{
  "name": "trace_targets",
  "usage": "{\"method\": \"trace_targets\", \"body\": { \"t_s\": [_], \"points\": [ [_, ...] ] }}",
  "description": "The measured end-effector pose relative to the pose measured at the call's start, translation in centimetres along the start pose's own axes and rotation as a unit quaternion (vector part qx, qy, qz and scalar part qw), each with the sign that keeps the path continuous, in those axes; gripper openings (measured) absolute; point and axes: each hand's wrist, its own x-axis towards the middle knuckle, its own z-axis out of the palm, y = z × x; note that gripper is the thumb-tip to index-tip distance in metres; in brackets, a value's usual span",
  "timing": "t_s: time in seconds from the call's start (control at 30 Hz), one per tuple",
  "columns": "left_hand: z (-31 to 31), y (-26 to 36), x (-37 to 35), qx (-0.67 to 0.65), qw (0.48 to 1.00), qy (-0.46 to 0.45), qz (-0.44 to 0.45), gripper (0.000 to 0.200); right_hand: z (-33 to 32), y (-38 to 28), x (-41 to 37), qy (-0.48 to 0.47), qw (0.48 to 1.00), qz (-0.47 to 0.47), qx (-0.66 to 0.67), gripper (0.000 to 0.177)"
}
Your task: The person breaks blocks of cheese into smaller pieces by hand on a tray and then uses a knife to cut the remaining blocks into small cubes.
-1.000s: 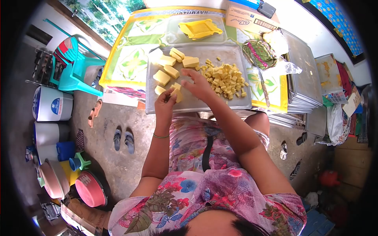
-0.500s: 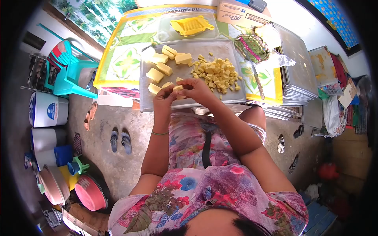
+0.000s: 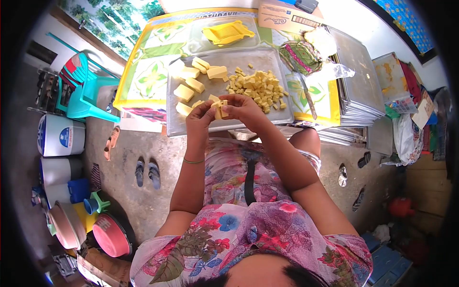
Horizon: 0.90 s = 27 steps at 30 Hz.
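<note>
Over the front edge of a metal tray (image 3: 260, 57), my left hand (image 3: 200, 117) and my right hand (image 3: 243, 110) meet, fingers closed around a small piece of pale yellow cheese (image 3: 218, 114). The piece shows as separate strips between the fingertips. Several larger cheese blocks (image 3: 183, 92) lie on the tray's left side, some close beyond my left hand. Beyond my right hand, a heap of small cheese cubes (image 3: 258, 86) spreads over the tray's right side. My fingers partly cover the piece and a block beside it.
A yellow slicer-like grater (image 3: 228, 32) rests on a clear lid at the back. A knife (image 3: 308, 98) lies right of the tray, near a green woven item (image 3: 301, 57). Stacked metal trays (image 3: 358, 76) and a cardboard box (image 3: 287, 16) stand farther right and back.
The cheese between my fingers now shows as parted strips, where it looked like one piece before. My fingers have shifted slightly, and the whole view has moved a little.
</note>
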Motion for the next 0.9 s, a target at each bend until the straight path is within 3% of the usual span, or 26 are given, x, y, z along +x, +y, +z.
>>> {"method": "trace_targets", "body": {
  "t_s": [0.13,0.23,0.4,0.6,0.73,0.9],
  "points": [
    [0.4,0.1,-0.4,0.044,0.999,-0.022,0.002,0.028,-0.2,-0.3,-0.5,-0.018,0.995,-0.036,-0.095,0.041],
    [0.7,0.5,-0.5,0.064,0.997,-0.034,0.010,0.028,0.1,-0.6,-0.7,0.001,0.999,-0.017,-0.029,0.040],
    [0.9,1.2,-0.7,0.114,0.991,-0.061,0.026,0.024,0.0,-0.5,-0.6,0.008,0.999,-0.015,-0.052,0.037],
    [0.3,1.4,-0.5,-0.016,0.998,-0.055,-0.034,0.023,0.0,0.1,-0.2,0.002,0.998,0.024,0.052,0.036],
    [0.1,0.5,-0.3,0.054,0.998,-0.026,-0.006,0.029,0.2,0.5,0.1,0.008,1.000,0.000,-0.016,0.042],
    [0.2,0.1,0.2,0.134,0.990,-0.046,0.026,0.034,0.1,0.8,0.4,0.013,1.000,0.001,0.006,0.048]
  ]
}}
